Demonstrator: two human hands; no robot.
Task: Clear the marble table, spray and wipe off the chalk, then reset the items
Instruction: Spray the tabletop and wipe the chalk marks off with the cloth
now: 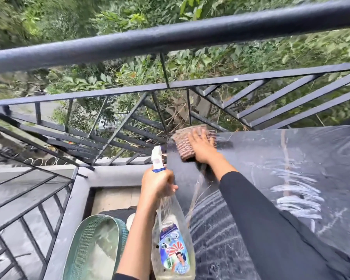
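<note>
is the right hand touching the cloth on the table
Touching. The head view shows the right hand laid flat on the cloth, fingers straight, pressing it onto the marble table.

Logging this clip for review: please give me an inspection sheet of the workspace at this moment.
Surface: dark marble table, chalk marks smeared across it.
Job's things: spray bottle held at the table's left edge; cloth lying on the far left corner.
Clutter: green mesh basket below, left of the table.
Grippers: left hand grips the bottle's neck; right hand presses flat on the cloth.
Cables: nothing seen.
Surroundings: black metal railing, foliage beyond.
</note>
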